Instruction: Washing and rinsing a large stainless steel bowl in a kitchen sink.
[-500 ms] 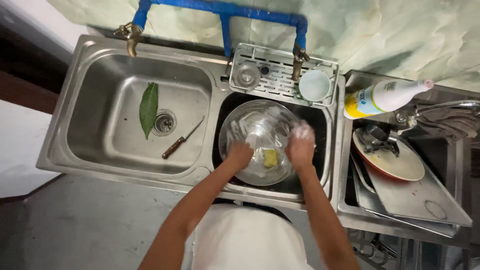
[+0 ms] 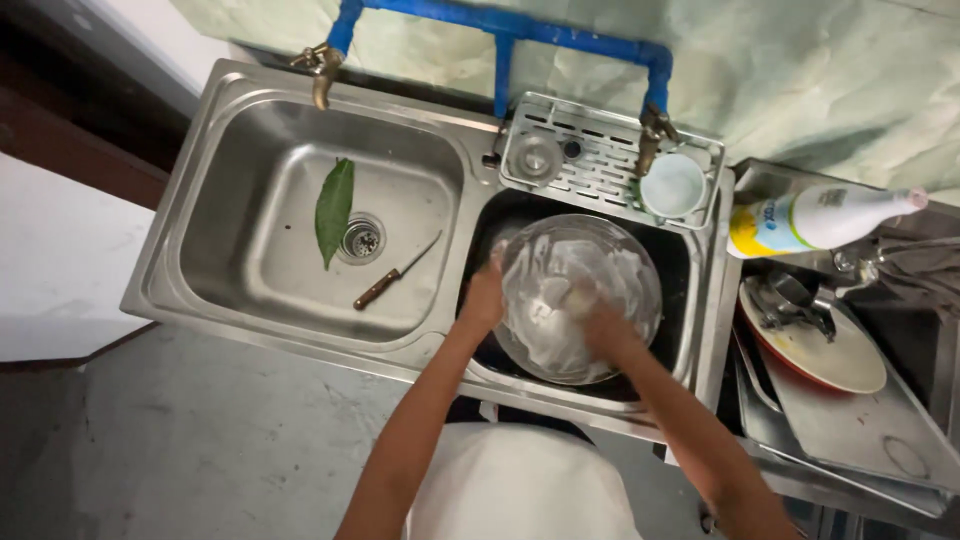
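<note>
A round glass lid or bowl [image 2: 590, 270], covered in white soap foam, sits tilted in the right basin of a steel double sink [image 2: 250, 110]. My left hand [image 2: 483, 296] grips its left rim. My right hand [image 2: 600, 325] presses on its foamy surface near the lower middle; whether it holds a sponge is hidden by foam.
The left basin holds a green leaf [image 2: 333, 207] and a brown-handled knife [image 2: 395, 274] by the drain. A steel rack [image 2: 610, 160] with a white cup [image 2: 672, 185] sits behind. A white-and-yellow bottle [image 2: 815, 220], a plate [image 2: 830, 350] and trays lie at right. Blue pipes with taps run above.
The foamy glass piece now stands more tilted and covers the yellow thing seen below it earlier. My right hand moved from its upper right rim down to its lower middle.
</note>
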